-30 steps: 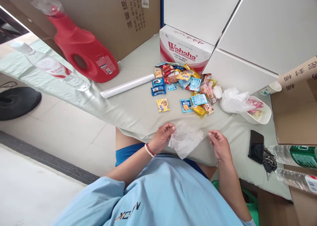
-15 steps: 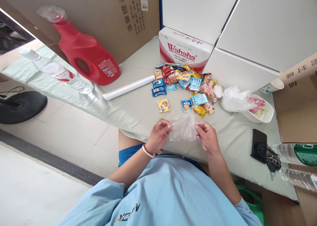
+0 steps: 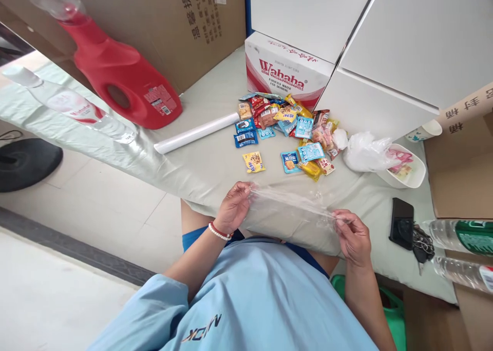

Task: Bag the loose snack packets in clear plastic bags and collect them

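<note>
Clear bag [image 3: 290, 215]. Red jug [image 3: 119, 81], clear cap. White roll [image 3: 196, 133]. Red-and-white Wahaha box [image 3: 283, 71]. Snacks [image 3: 287, 135]: blue, yellow, red, pink. White bowl [image 3: 418, 179]. Black phone [image 3: 400, 222]. Pale green cloth [image 3: 215, 161]. Red-and-white bracelet [image 3: 219, 231]. Light blue shirt [image 3: 254, 294].

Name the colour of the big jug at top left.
Red jug, clear cap, head view.

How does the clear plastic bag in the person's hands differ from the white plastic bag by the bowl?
The clear bag is pulled flat between the left hand and right hand; the white bag lies crumpled and untouched against the bowl. The clear bag shows the tablecloth through it; the white bag looks cloudy. Both are thin plastic.
</note>
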### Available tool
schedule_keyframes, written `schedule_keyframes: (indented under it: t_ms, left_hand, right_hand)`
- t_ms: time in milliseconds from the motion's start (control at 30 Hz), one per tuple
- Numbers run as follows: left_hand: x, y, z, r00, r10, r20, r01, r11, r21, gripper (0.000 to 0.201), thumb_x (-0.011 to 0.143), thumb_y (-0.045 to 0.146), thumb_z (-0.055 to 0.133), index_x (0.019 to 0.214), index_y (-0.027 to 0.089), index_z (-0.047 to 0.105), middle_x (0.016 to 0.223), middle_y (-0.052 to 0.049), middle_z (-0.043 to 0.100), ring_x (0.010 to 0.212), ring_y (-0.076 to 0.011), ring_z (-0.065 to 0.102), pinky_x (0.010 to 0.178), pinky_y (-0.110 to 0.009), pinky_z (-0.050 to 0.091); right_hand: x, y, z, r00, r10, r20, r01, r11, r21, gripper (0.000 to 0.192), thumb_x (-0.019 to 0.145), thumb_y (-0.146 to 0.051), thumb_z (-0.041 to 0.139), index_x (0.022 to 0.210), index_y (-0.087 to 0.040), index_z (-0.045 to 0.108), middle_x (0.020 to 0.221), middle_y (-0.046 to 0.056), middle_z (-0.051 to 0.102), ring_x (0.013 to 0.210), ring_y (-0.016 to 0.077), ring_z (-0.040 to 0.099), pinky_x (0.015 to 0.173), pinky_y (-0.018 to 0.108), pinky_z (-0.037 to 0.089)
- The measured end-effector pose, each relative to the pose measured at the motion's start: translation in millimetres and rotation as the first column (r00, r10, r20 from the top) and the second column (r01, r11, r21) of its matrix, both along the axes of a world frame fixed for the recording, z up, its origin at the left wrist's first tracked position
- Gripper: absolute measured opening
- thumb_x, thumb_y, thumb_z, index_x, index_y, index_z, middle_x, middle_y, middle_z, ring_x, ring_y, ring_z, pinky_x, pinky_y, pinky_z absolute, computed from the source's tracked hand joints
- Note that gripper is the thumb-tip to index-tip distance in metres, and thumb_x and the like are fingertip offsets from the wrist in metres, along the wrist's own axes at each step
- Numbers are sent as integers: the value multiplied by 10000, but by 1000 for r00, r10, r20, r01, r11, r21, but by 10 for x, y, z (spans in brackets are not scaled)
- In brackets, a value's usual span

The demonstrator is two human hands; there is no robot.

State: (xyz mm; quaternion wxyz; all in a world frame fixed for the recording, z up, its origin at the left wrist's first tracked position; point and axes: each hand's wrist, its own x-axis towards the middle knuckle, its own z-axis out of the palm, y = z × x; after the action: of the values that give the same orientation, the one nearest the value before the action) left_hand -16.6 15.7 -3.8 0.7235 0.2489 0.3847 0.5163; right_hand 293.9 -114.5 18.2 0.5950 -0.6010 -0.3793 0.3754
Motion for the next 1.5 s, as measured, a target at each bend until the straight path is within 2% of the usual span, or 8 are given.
schedule_keyframes:
  t_ms: [200,300,367,467,700,867,1100,1500]
  left_hand:
    - [-13,80,67,720,370,-588,-306,929,210,330,721,416,872,809,223,619,758,37,567,699,-119,490,675,-234,422]
    - [54,-187,167,806,-121,-580,122,992,-38,496,880,667,644,688,214,577,586,27,506,549,-123,459,541,-258,361]
    - [166,-382,214,786,-489,-378,430,872,-234,602,893,783,506,756,208,626,632,-18,602,559,-156,548,520,-272,381]
    - [346,-536,211,812,-495,-310,452,869,-203,486,834,695,677,849,212,632,790,-38,694,709,-182,633,621,-281,459]
    - [486,-476,271,794,-340,-505,507,828,239,254,905,456,700,858,206,692,934,-63,729,896,-202,649,862,-333,492]
    - [418,-310,292,837,-426,-343,504,844,183,349,837,535,769,893,202,679,997,-77,733,933,-225,710,820,-346,545]
    - [-316,-272,-45,896,-94,-433,53,993,-106,507,695,572,876,853,188,586,809,-1,697,663,-133,674,572,-221,433]
    - [-123,-446,142,922,-228,-312,254,966,44,316,786,452,844,859,175,711,1038,-65,748,810,-159,668,760,-302,513]
  right_hand:
    - [-212,25,281,873,223,434,-212,974,-75,95,921,-338,700,938,-268,762,1103,94,779,835,235,705,657,348,532]
    - [-528,69,266,757,311,575,-355,934,-38,166,967,-272,614,1041,-285,762,1108,71,785,948,238,742,826,390,597]
    - [-761,73,240,648,453,612,-545,838,-42,233,980,-228,570,1099,-288,760,1108,65,786,1025,234,745,889,394,603]
    - [-999,70,259,465,637,615,-760,643,-92,246,991,-231,567,1128,-299,759,1077,45,789,952,208,751,832,348,606]
    - [-666,505,205,773,30,634,-58,998,23,560,793,-502,819,1265,-235,680,1252,140,692,1209,325,595,1042,502,468]
    - [-293,705,-117,916,341,213,-255,903,-345,484,761,-638,766,941,-190,735,744,22,668,687,185,571,676,324,473]
    - [-142,377,-238,978,26,206,28,967,-253,412,849,-618,708,875,-209,675,701,-12,603,648,153,530,644,287,447]
    - [-1285,909,-235,862,460,-213,-507,793,-339,583,805,-605,725,1253,-251,608,754,-4,656,660,194,661,542,297,528]
